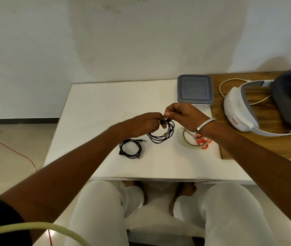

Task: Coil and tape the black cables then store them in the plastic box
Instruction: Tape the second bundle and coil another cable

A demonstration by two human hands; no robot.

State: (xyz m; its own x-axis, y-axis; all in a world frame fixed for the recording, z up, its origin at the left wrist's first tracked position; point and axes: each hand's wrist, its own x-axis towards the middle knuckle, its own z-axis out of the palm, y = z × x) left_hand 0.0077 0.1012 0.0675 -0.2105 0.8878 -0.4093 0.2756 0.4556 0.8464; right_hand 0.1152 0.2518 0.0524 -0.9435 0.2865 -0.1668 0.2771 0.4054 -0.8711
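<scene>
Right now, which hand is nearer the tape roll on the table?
Right. The right hand is above and just left of the tape roll, its wrist over the roll. The left hand is farther left, beyond the held cable coil.

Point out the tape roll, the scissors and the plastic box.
tape roll point(189, 143): head view, near rim of the ring.
scissors point(204, 144): head view, orange handle loop.
plastic box point(194, 89): head view, middle of grey lid.

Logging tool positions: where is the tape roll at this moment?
In the head view, the tape roll lies on the white table right of centre, beneath the right wrist, against the orange scissors.
</scene>
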